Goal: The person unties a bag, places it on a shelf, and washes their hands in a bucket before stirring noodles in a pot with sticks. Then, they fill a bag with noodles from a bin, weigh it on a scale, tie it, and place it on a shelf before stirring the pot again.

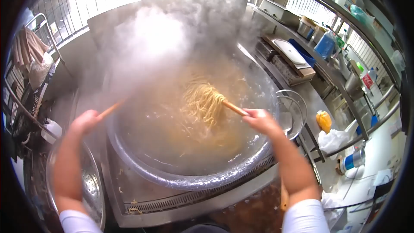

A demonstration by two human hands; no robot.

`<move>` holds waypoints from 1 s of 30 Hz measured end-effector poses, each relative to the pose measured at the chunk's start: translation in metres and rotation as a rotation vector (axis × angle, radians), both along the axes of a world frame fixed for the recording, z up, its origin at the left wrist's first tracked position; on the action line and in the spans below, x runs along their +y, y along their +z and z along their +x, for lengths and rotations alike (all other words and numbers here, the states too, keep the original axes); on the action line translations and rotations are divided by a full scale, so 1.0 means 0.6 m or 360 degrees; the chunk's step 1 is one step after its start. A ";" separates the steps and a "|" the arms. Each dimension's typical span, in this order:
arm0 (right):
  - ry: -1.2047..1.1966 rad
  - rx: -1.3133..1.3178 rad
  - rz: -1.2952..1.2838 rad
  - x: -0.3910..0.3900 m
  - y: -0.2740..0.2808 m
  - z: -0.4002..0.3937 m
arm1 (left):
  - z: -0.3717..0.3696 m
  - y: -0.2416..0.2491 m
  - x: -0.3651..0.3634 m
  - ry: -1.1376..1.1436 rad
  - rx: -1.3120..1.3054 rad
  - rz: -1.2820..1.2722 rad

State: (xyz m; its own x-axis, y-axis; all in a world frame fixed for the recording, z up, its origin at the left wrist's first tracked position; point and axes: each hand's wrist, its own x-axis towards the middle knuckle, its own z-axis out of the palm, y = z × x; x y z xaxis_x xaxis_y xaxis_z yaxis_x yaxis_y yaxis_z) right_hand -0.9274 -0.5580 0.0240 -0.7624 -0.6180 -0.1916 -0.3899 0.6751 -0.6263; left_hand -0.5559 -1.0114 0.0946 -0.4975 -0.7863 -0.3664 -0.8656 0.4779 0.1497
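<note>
A large round pot (172,182) of steaming, cloudy liquid fills the middle of the view. My right hand (260,121) grips a wooden stick (235,108) above the pot's right side. Long yellow noodles (202,99) hang over the far part of that stick and trail down into the liquid. At the pot's left side, my left hand (86,121) is closed around a second wooden stick (110,110), which points toward the pot. Steam blurs the far end of this left stick, so I cannot make out whether it touches anything.
A metal strainer (91,187) with holes stands at the lower left. Wire rings (297,114) jut out by the pot's right rim. On the right-hand counter lie a yellow-orange bag (323,121) and a white plastic bag (334,140). Thick steam (151,39) hides the pot's back left.
</note>
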 end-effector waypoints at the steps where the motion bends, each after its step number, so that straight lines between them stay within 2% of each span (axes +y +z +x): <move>1: 0.0059 -0.0108 -0.0091 0.073 0.038 -0.028 | -0.048 -0.028 0.003 -0.0088 -0.0069 -0.0060; 2: 0.0113 -0.0195 -0.0112 0.146 0.110 -0.039 | -0.091 -0.052 0.007 -0.0174 -0.0136 -0.0114; 4: -0.0039 0.0032 0.0120 0.257 0.279 -0.003 | -0.164 -0.066 0.032 -0.0183 -0.0169 -0.0099; 5: -0.0086 0.0124 0.0073 0.326 0.317 -0.005 | -0.182 -0.085 0.026 -0.0180 -0.0162 -0.0086; 6: -0.0209 0.0172 0.0225 0.365 0.370 0.015 | -0.200 -0.107 0.019 -0.0266 -0.0022 -0.0144; 8: -0.0356 0.0171 0.0188 0.410 0.423 0.046 | -0.230 -0.197 -0.027 -0.0351 0.0111 -0.0199; 9: -0.0359 0.0170 0.0186 0.393 0.425 0.047 | -0.243 -0.194 -0.018 -0.0386 0.0158 -0.0137; 11: -0.0239 0.0387 0.0549 0.314 0.428 0.058 | -0.253 -0.136 0.044 -0.0483 0.0225 0.0029; 12: -0.0110 0.0575 0.0673 0.264 0.409 0.058 | -0.253 -0.113 0.071 -0.0514 0.0218 0.0062; 14: 0.0067 0.0977 0.0842 0.145 0.310 0.044 | -0.243 -0.076 0.123 -0.0555 0.0157 0.0013; 16: -0.0321 0.0557 0.0621 -0.003 0.225 0.035 | -0.230 -0.066 0.159 -0.0622 0.0025 -0.0159; 17: -0.0194 0.0617 0.0528 -0.068 0.203 0.043 | -0.222 -0.078 0.164 -0.0616 0.0022 -0.0148; 18: 0.0015 0.0621 0.0634 -0.111 0.137 -0.004 | -0.216 -0.096 0.169 -0.0691 0.0008 -0.0210; 20: 0.0351 0.0980 0.0882 -0.172 0.102 0.017 | -0.200 -0.110 0.188 -0.0792 -0.0004 -0.0282; 23: 0.0389 0.1077 0.0844 -0.139 0.047 0.044 | -0.177 -0.096 0.229 -0.0829 -0.0131 -0.0244; 25: 0.0226 0.0845 0.0813 -0.083 0.024 0.073 | -0.142 -0.076 0.251 -0.0833 -0.0194 -0.0181; 27: -0.0143 0.0416 0.0668 -0.016 0.148 0.211 | -0.110 -0.073 0.255 -0.0880 -0.0259 -0.0170; 28: -0.0230 0.0409 0.0824 0.018 0.176 0.244 | -0.097 -0.071 0.258 -0.0933 -0.0326 -0.0166; 30: 0.0082 0.0871 0.0825 0.133 0.214 0.274 | -0.061 -0.061 0.260 -0.0984 -0.0333 -0.0171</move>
